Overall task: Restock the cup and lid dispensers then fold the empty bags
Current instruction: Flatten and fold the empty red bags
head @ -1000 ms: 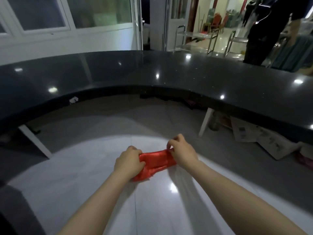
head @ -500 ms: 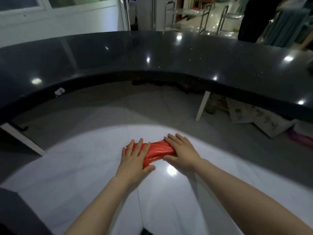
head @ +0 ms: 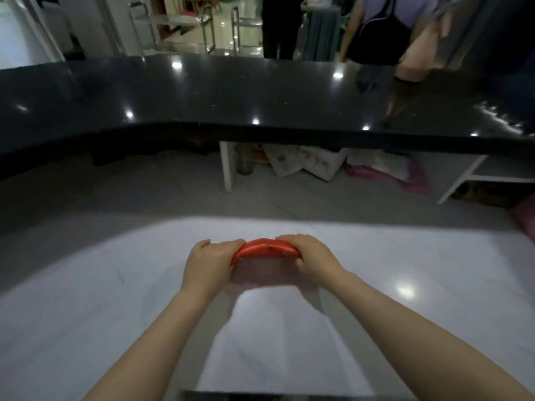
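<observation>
A red plastic bag, folded into a narrow strip, lies across the pale glossy floor in front of me. My left hand grips its left end with curled fingers. My right hand grips the right end the same way. The strip arches up a little between the two hands. No cups, lids or dispensers are in view.
A long curved black counter runs across the view above the floor. Under it stand white supports, a jar, white sacks and pink cloth. People stand behind the counter.
Half a second ago both hands pressed flat on the red bag; now their fingers are curled round its ends and the strip bows upward. The view has swung right.
</observation>
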The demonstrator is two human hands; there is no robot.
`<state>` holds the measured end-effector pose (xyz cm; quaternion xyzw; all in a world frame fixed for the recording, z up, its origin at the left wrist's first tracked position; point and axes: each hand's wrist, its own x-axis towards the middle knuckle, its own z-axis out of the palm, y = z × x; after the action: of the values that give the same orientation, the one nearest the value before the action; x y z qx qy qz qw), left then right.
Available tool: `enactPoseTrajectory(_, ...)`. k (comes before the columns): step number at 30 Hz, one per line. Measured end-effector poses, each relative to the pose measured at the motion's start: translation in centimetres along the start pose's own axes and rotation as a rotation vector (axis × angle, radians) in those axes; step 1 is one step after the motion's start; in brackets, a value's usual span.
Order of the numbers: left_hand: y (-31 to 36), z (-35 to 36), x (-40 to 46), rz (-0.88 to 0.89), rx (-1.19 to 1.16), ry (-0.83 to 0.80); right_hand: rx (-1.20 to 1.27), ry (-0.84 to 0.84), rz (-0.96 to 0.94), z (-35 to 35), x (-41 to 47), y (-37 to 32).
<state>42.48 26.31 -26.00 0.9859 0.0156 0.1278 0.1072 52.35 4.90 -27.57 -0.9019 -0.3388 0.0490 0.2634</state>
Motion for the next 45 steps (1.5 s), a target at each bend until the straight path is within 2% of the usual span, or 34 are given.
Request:
enactPoseTrajectory(6,14.8,1.6,4.5,0.407,-0.146,0.028,-0.131,0.247,0.19,-9.3,-13.8,7.3)
enactPoseTrajectory(10,27.3,2.2,3.6,0.652,-0.208,0.141,-0.224,0.499,0.293,-14.4,-25.2,10.6)
enactPoseTrajectory(12,33.8,2.7,2.1,0.757,-0.254,0.145,-0.248,0.584,0.358,-16.2,-31.7,12.0)
enactPoseTrajectory(21,59.3,7.8,-11.1,1.219,-0.453,-0.088,-0.531,0.752,0.77,-17.2,-62.0,15.5)
enactPoseTrajectory(27,72.1,10.2,-19.2,1.563,-0.484,-0.304,-0.42,0.737,1.148,-16.0,-77.5,14.3)
enactPoseTrajectory(32,81.2,11.4,-23.6,1.702,-0.495,-0.449,-0.33,0.985,1.368,-15.6,-84.9,13.4)
enactPoseTrajectory(35,86.1,12.9,-25.3,1.754,-0.504,-0.498,-0.314,1.054,1.479,-16.2,-88.3,14.0)
enactPoseTrajectory(39,93.2,15.3,-26.3,1.811,-0.492,-0.527,-0.389,1.193,1.449,-18.6,-92.0,16.3)
enactPoseTrajectory(45,107.1,18.0,-23.9,1.828,-0.557,-0.483,-0.276,1.415,1.502,-26.7,-97.3,24.3)
